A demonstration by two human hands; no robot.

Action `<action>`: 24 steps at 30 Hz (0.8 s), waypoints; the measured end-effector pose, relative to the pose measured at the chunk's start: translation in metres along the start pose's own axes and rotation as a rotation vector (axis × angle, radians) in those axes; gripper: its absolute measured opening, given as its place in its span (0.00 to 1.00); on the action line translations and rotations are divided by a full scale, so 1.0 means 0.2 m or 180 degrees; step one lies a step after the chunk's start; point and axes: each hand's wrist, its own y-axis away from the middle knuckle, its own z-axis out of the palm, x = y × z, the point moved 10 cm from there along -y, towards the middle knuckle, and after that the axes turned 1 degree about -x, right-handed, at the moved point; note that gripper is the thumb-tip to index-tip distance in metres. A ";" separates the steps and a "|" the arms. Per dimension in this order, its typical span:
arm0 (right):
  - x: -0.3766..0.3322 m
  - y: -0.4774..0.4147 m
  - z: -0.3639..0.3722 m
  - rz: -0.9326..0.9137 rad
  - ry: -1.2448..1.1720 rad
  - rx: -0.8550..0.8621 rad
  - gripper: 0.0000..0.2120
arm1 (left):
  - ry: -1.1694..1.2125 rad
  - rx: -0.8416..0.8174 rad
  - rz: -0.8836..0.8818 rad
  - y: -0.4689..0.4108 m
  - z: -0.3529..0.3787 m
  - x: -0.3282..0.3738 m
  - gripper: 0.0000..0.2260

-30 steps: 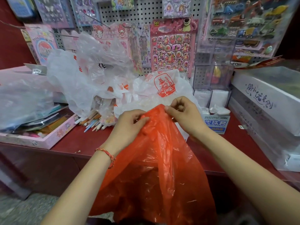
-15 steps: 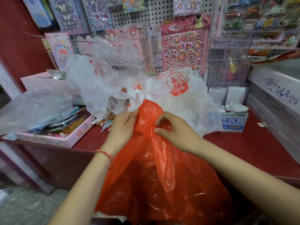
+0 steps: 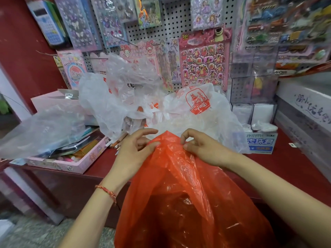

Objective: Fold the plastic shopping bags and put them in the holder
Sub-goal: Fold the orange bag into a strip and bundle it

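A large orange plastic bag (image 3: 186,197) hangs in front of me, its top edge raised to the red counter's front. My left hand (image 3: 133,152) pinches the bag's upper left edge between thumb and fingers. My right hand (image 3: 202,149) pinches the upper right edge close beside it. Behind the hands lies a heap of white and clear plastic bags (image 3: 143,101) on the counter, one with an orange printed logo (image 3: 197,102). No holder is recognisable in view.
The red counter (image 3: 286,163) carries a pink tray of stationery (image 3: 71,158) at left, pencils (image 3: 118,143), a small blue-and-white box (image 3: 260,143) at right and white cartons (image 3: 308,111) far right. A pegboard with sticker packs (image 3: 204,58) rises behind.
Both hands have shifted along the orange bag's top edge and now pinch it close together near its peak. The camera view has moved closer and slightly up.
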 end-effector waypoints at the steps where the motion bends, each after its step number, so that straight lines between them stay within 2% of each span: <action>1: -0.02 0.00 0.00 -0.0072 0.0082 -0.0010 0.13 | -0.0021 0.0052 0.0038 0.00 0.00 0.01 0.09; 6: -0.02 0.00 -0.06 -0.0178 0.0114 0.0315 0.22 | -0.0414 0.0365 0.0047 0.00 -0.06 0.02 0.12; 10: 0.00 0.00 -0.08 -0.0191 0.0107 0.0551 0.22 | -0.0402 0.0582 -0.0016 0.01 -0.10 -0.02 0.10; 11: 0.00 0.00 -0.08 -0.0197 0.0105 0.0598 0.22 | -0.0379 0.0523 0.0001 0.01 -0.10 -0.02 0.11; 14: 0.02 0.00 -0.11 -0.0151 0.0034 0.0791 0.24 | -0.0580 0.0030 0.0186 0.01 -0.05 0.02 0.22; 18: 0.02 0.00 -0.10 -0.0121 -0.0013 0.0564 0.23 | -0.1606 -0.0680 0.0686 0.07 0.07 0.12 0.31; 20: 0.01 0.01 -0.06 -0.0145 0.0087 0.0309 0.23 | -0.2085 -0.0898 0.0676 0.10 0.10 0.10 0.28; 23: 0.00 0.03 -0.02 -0.0176 0.0254 0.0032 0.22 | -0.2642 -0.0955 0.0561 0.12 0.07 0.05 0.16; 24: 0.00 0.03 0.00 -0.0181 0.0317 -0.0023 0.22 | -0.2803 -0.0956 0.0457 0.12 0.05 0.03 0.16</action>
